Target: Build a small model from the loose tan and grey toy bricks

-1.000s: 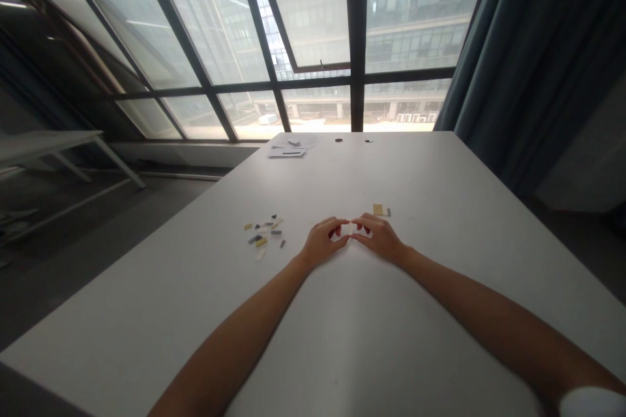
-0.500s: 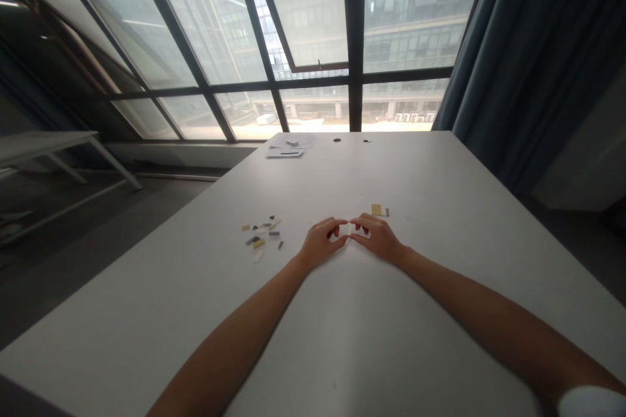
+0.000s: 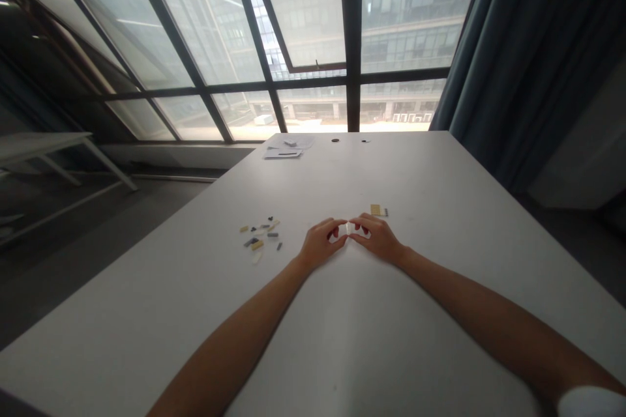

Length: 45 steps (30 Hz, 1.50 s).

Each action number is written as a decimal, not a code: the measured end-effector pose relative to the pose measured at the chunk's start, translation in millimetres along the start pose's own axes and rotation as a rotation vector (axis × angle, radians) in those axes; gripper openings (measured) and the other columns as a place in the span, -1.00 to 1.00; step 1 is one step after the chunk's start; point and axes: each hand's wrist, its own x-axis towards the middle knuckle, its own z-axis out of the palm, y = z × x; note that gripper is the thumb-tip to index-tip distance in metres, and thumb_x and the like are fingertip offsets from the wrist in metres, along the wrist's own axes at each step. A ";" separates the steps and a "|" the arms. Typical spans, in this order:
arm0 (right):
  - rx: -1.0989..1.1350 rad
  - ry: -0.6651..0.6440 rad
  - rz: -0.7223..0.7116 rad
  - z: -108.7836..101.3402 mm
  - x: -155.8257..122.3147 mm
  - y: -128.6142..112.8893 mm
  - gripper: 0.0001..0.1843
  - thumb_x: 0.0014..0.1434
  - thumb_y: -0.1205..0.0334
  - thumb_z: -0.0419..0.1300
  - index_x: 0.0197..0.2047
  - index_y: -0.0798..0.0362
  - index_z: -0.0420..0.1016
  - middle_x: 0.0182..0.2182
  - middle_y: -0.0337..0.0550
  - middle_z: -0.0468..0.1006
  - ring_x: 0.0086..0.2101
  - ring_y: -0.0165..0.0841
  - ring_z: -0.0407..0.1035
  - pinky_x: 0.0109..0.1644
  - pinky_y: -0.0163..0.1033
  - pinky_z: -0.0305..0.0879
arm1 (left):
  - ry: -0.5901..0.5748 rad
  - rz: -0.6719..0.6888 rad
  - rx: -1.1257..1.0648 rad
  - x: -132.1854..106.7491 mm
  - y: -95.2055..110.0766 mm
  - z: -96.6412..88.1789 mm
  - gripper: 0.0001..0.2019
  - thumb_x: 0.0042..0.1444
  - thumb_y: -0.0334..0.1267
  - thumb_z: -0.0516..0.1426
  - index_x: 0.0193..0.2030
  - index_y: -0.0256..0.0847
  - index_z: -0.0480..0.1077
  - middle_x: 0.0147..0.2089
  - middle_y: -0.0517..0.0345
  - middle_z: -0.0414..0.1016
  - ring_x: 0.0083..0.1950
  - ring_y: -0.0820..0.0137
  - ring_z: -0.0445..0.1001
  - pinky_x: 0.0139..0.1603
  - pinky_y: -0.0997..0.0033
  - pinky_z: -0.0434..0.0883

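Observation:
My left hand (image 3: 320,242) and my right hand (image 3: 379,238) meet fingertip to fingertip just above the white table (image 3: 391,326). Between them, thumbs and fingers pinch a small white piece (image 3: 349,229), bright and too small to make out in detail. Just beyond my right hand lies a flat yellow, white and grey block assembly (image 3: 376,210). To the left of my left hand, several small loose pieces are scattered, among them a yellow brick (image 3: 257,245), a grey brick (image 3: 272,235) and a whitish piece (image 3: 257,258).
Papers (image 3: 283,152) with a small object on top lie at the table's far left corner. Two dark round spots (image 3: 335,140) show near the far edge. Windows rise behind the table, a blue curtain (image 3: 482,65) hangs at right, and another table (image 3: 44,141) stands at left.
The view has shifted very slightly. Both hands keep their pinch on the small white piece, and the loose pieces lie as before.

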 end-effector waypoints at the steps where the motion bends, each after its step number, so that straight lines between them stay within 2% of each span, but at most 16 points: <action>1: -0.001 0.003 -0.002 0.3 -0.2 0.7 -0.79 0.24 0.18 0.30 -0.06 0.01 0.52 -0.34 -0.21 0.48 -0.44 -0.40 0.29 -0.28 -0.27 0.28 | 0.005 0.004 0.006 0.1 0.1 0.3 -0.70 0.17 -0.26 0.22 0.05 -0.13 0.49 -0.37 0.26 0.38 -0.42 0.51 0.28 -0.35 0.50 0.26; 18: -0.014 0.046 -0.014 -1.0 -1.5 1.6 -0.80 0.24 0.19 0.29 -0.06 0.01 0.51 -0.34 -0.21 0.49 -0.45 -0.41 0.25 -0.29 -0.28 0.26 | 0.014 0.024 0.003 1.2 -2.2 6.2 -0.68 0.21 -0.23 0.18 0.11 -0.13 0.47 -0.38 0.25 0.39 -0.42 0.51 0.29 -0.35 0.51 0.28; 45: -0.042 0.058 -0.042 -1.0 -3.2 -0.5 -0.68 0.15 0.34 0.29 -0.01 0.00 0.50 -0.32 -0.23 0.50 -0.44 -0.42 0.27 -0.27 -0.29 0.26 | 0.034 -0.002 -0.054 2.8 1.3 7.1 -0.69 0.14 -0.28 0.21 0.04 -0.17 0.48 -0.41 0.28 0.37 -0.46 0.54 0.25 -0.38 0.54 0.26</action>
